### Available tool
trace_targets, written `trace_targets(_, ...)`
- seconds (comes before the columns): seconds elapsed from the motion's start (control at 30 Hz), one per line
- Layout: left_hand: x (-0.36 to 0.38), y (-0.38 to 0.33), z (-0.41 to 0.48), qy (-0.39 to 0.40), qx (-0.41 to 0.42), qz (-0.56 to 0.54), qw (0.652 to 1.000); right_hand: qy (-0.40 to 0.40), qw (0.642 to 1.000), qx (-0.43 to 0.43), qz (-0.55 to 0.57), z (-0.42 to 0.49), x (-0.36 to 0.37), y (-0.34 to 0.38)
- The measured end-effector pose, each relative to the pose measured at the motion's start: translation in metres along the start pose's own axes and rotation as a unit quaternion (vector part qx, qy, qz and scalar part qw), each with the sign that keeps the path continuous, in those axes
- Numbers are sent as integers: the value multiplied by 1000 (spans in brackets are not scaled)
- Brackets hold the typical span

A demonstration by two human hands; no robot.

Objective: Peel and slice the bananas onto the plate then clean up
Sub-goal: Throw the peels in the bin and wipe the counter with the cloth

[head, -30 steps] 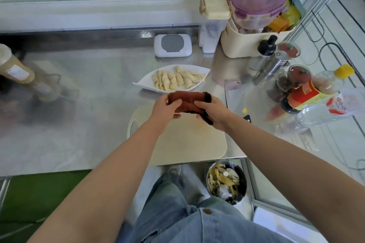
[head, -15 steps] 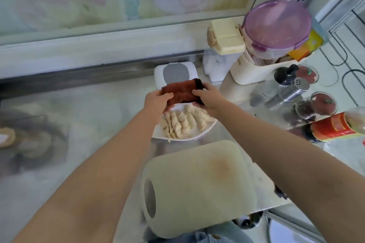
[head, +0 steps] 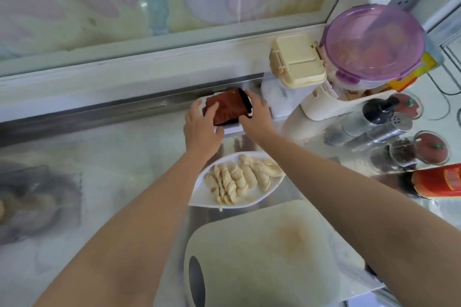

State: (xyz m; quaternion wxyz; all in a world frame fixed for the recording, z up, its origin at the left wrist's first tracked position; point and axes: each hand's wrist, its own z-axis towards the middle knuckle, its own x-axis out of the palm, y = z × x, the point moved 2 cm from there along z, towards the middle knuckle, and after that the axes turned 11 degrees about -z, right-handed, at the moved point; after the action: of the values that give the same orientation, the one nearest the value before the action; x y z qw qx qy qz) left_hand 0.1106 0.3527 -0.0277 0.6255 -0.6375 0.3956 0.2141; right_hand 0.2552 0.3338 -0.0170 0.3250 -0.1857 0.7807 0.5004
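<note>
Indoors, a steel counter [head: 112,169] is seen below a pastel wall panel. At its back edge a folded brown cloth [head: 228,111] is held over a white box [head: 233,129], its long side along that edge and its black-trimmed end to the right. It is gripped by the left hand [head: 199,124] and right hand [head: 257,117], fingers curled round its ends. Banana slices [head: 237,179] are heaped on the plate [head: 252,203] mid-counter, just behind the cutting board [head: 262,257].

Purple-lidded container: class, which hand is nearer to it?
Right. The right hand holds the right edge of the brown cloth, left of the purple-lidded container; the left hand holds its left edge, farther off.
</note>
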Motion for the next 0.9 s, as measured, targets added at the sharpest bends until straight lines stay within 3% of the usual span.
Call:
trace_targets(0.07, 8, 1, -6, 54, 36, 106, 992, 14, 996, -47, -78, -2, 4, -4)
trace_targets(0.17, 11, 0, -10, 96, 1, 140, 985, 108, 982, -47, -150, -6, 8, -18)
trace_targets(0.37, -2, -33, -36, -70, 63, 0, 996, -15, 996, -85, -14, -42, -29, -34)
trace_targets(0.47, 6, -66, -65, -94, 126, -47, 987, -20, 999, -40, 18, -74, -58, -66)
trace_targets(0.53, 22, -86, -86, -67, 170, -62, 981, -27, 1000, -14, 3, -97, -75, -96)
trace_targets(0.7, 93, -125, -146, 96, 222, -43, 969, -64, 987, 42, -139, -164, -112, -176)
trace_targets(0.8, 135, -134, -176, 187, 154, 86, 966, -29, 971, 90, -218, -199, -122, -216)
trace_targets(0.9, 162, -133, -203, 225, 81, 166, 957, 41, 951, 116, -282, -226, -118, -248)
